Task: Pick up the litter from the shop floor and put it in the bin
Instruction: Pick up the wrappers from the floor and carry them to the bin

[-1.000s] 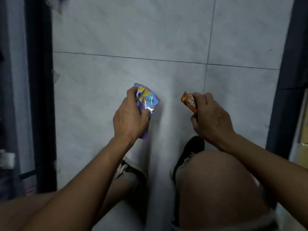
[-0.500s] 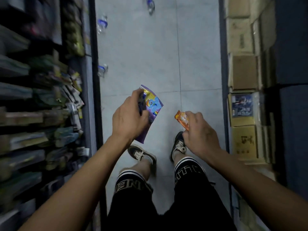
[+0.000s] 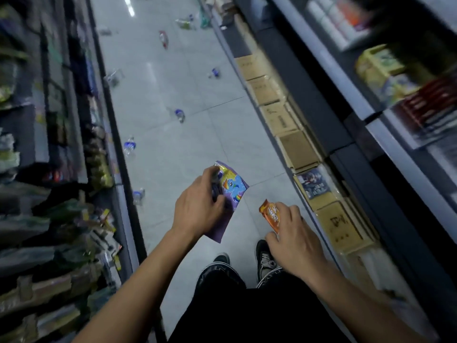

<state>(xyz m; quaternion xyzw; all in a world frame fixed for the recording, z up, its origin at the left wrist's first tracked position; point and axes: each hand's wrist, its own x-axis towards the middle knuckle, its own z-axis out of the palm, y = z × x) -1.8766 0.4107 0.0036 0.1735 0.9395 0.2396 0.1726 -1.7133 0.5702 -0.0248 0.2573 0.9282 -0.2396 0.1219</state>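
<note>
My left hand [image 3: 197, 209] grips a purple snack packet [image 3: 233, 191] with a blue cartoon pony on it, held at mid-height above the aisle floor. My right hand [image 3: 294, 236] pinches an orange wrapper [image 3: 270, 215] just to the right of it. Both hands are in front of my body, above my black shoes [image 3: 264, 258]. Several plastic bottles lie as litter along the aisle floor, such as one bottle [image 3: 129, 144] near the left shelf and another bottle [image 3: 180, 115] in mid-aisle. No bin is in view.
A narrow tiled aisle [image 3: 173, 95] runs ahead between stocked shelves on the left [image 3: 49, 194] and a shelf unit on the right [image 3: 371, 120]. Cardboard boxes [image 3: 296, 144] line the floor along the right side. More wrappers [image 3: 163, 38] lie further down.
I have risen from a crouch to standing and the view has swung up along the aisle. Both hands still hold the same packet and wrapper.
</note>
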